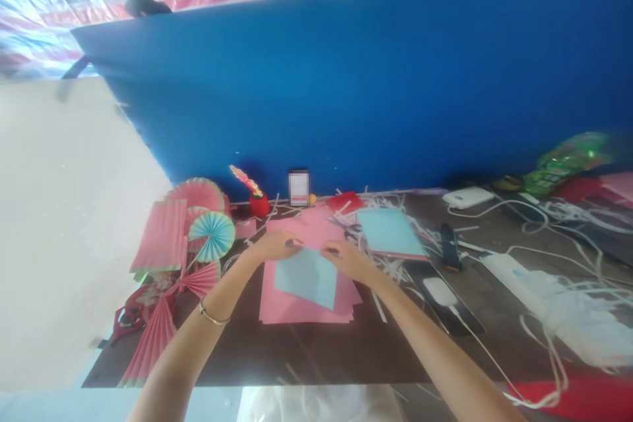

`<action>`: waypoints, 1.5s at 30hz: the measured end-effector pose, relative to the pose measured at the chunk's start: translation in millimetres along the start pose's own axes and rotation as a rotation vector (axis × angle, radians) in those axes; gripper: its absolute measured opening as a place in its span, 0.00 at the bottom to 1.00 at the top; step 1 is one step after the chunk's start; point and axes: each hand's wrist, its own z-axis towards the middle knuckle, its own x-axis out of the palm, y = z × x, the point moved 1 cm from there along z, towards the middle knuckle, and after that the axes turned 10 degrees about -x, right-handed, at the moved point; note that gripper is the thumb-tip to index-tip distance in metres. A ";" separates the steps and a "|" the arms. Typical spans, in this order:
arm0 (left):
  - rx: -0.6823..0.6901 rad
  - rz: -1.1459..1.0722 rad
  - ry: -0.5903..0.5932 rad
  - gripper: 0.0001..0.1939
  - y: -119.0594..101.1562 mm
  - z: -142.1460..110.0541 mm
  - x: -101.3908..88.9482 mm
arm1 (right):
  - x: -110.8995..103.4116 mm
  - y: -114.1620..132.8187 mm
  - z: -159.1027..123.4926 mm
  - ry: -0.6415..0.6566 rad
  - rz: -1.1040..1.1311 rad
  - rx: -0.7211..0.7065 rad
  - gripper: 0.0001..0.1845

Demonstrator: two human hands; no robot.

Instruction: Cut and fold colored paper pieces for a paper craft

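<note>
A light blue sheet of paper [306,279] lies tilted over a stack of pink paper [271,306] at the middle of the table. My left hand [279,246] is closed at the sheet's upper left, its fingertips pinching the far edge. At the upper right corner, my right hand [349,260] pinches the same edge between thumb and fingers. The sheet's near corners hang free over the pink stack. A metal bangle [213,316] circles my left wrist. Just beyond my right hand, another light blue stack [390,232] rests on white paper strips, with scissors [352,231] beside it.
Folded pink paper fans [158,336] and a blue-green rosette [212,235] crowd the left. A red pot [258,204] stands by the blue partition [346,92]. On the right are a phone [462,320], a black-handled tool [450,247], a white power strip [534,300] and tangled cables.
</note>
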 end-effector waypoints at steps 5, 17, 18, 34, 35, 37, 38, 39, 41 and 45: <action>0.091 -0.046 0.025 0.14 -8.9 -0.4 5.1 | -7.9 -2.6 -6.5 -0.026 0.037 -0.008 0.14; 0.094 -0.311 -0.024 0.11 2.4 -2.1 9.2 | -25.9 -7.5 -21.2 -0.076 0.036 0.035 0.14; 0.079 -0.317 -0.027 0.11 3.6 -2.8 9.0 | -26.4 -7.2 -22.0 -0.079 0.030 0.032 0.14; -0.114 -0.705 -0.085 0.29 23.3 -22.7 11.1 | -25.9 -13.3 -31.5 -0.167 0.013 0.094 0.16; -0.101 -0.676 -0.109 0.29 15.5 -21.1 13.3 | -23.2 -11.4 -29.9 -0.163 0.023 0.094 0.16; -0.090 -0.592 -0.155 0.24 4.1 -17.8 17.4 | -19.9 -7.5 -27.6 -0.151 0.033 0.089 0.16; -0.087 -0.561 -0.178 0.21 1.0 -16.5 19.2 | -19.4 -5.8 -27.0 -0.147 0.036 0.087 0.16; -0.085 -0.541 -0.192 0.19 -0.5 -15.6 20.9 | -19.4 -4.5 -26.6 -0.143 0.040 0.089 0.16; -0.084 -0.523 -0.209 0.17 -0.8 -14.9 23.7 | -20.1 -3.2 -25.9 -0.136 0.062 0.108 0.17; -0.092 -0.489 -0.227 0.16 -0.9 -16.7 25.1 | -18.4 -6.4 -22.0 -0.108 0.190 0.145 0.17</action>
